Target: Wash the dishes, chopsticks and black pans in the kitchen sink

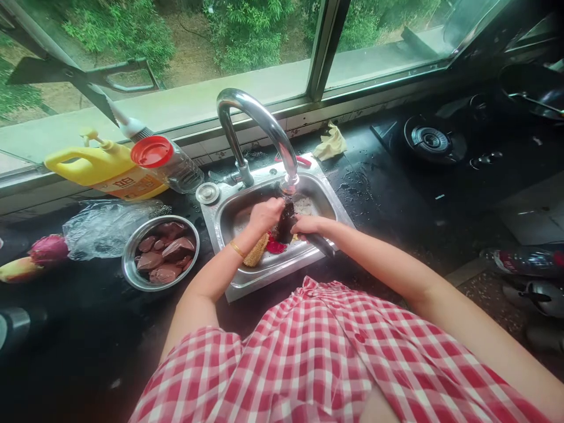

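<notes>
Over the steel sink, my left hand and my right hand both grip a dark reddish piece of meat right under the spout of the curved chrome faucet. A dark handle sticks out below my right hand; whether the hand holds it is unclear. A tan scrub pad and something red lie in the basin beneath my hands. A gold bangle circles my left wrist.
A steel bowl of dark liver pieces stands left of the sink. Behind it are a plastic bag, a yellow jug and a red-lidded jar. A crumpled cloth and gas burner sit to the right.
</notes>
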Demonstrator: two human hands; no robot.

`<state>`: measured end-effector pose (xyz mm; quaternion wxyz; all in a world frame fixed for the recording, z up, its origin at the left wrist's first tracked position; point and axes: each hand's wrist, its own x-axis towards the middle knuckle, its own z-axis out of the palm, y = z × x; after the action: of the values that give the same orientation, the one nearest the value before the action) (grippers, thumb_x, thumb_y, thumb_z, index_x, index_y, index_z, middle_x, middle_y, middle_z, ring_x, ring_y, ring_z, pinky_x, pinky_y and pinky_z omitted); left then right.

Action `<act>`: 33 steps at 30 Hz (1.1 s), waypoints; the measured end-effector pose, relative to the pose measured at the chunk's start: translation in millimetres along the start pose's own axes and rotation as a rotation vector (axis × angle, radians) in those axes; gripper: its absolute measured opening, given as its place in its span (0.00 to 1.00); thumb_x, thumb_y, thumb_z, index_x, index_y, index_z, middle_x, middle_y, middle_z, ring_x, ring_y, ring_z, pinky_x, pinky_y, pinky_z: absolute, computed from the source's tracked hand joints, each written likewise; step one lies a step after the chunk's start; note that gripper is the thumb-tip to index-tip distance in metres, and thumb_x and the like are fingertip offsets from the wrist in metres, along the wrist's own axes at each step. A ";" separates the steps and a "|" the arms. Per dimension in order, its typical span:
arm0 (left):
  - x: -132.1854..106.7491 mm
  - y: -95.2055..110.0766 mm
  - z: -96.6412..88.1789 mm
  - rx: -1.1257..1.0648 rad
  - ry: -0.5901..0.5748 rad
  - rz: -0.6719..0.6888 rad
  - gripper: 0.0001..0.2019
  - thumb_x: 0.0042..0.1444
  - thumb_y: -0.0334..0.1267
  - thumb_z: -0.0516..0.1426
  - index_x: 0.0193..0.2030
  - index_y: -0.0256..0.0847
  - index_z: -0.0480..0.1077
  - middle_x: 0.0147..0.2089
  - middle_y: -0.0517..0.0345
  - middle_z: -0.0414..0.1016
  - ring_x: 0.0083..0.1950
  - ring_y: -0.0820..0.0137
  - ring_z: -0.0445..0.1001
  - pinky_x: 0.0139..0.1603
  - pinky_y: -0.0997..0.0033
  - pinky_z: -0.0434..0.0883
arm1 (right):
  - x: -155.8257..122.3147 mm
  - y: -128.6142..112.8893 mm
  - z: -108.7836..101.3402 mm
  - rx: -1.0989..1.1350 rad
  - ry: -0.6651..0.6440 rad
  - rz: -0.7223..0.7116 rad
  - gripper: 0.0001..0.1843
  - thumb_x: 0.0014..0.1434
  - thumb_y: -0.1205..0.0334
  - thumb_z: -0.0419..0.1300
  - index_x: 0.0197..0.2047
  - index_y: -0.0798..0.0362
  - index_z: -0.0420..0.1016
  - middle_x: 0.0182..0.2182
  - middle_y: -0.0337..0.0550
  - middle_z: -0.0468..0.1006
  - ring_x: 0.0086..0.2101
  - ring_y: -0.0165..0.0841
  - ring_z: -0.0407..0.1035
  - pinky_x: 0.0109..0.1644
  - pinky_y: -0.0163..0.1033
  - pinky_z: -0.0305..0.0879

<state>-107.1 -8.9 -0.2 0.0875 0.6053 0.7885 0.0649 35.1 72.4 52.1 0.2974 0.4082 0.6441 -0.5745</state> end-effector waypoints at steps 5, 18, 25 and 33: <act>-2.3 -1.8 -2.6 0.013 -0.018 0.029 0.16 0.66 0.44 0.43 0.44 0.39 0.69 0.40 0.50 0.74 0.37 0.67 0.71 0.33 0.72 0.62 | 3.9 -8.4 -7.1 -0.058 0.000 0.007 0.05 0.56 0.70 0.55 0.37 0.54 0.62 0.14 0.32 0.64 0.15 0.26 0.58 0.19 0.30 0.57; 1.8 6.1 -0.9 -0.023 0.010 0.028 0.16 0.65 0.44 0.44 0.42 0.42 0.71 0.41 0.50 0.76 0.39 0.66 0.73 0.35 0.71 0.65 | -1.6 -7.7 -4.2 -0.313 0.040 -0.046 0.09 0.51 0.75 0.55 0.23 0.55 0.62 0.14 0.36 0.66 0.16 0.26 0.61 0.21 0.31 0.59; 1.2 12.2 -8.4 0.051 -0.034 0.007 0.17 0.66 0.42 0.43 0.42 0.40 0.72 0.41 0.48 0.76 0.38 0.63 0.75 0.35 0.68 0.65 | -3.9 5.9 9.4 -0.473 0.080 -0.115 0.09 0.49 0.73 0.56 0.21 0.55 0.65 0.15 0.40 0.67 0.18 0.30 0.64 0.20 0.32 0.58; -3.2 6.8 -14.7 0.098 -0.047 -0.059 0.17 0.66 0.44 0.44 0.41 0.41 0.71 0.39 0.48 0.77 0.36 0.63 0.75 0.32 0.68 0.64 | 0.1 8.2 15.3 -0.474 0.132 -0.117 0.04 0.48 0.72 0.58 0.30 0.55 0.70 0.16 0.40 0.68 0.22 0.33 0.68 0.24 0.34 0.61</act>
<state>-103.1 -10.1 15.7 0.0779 0.5865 0.8061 0.0094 40.9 57.4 45.4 0.3086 0.3257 0.8013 -0.3958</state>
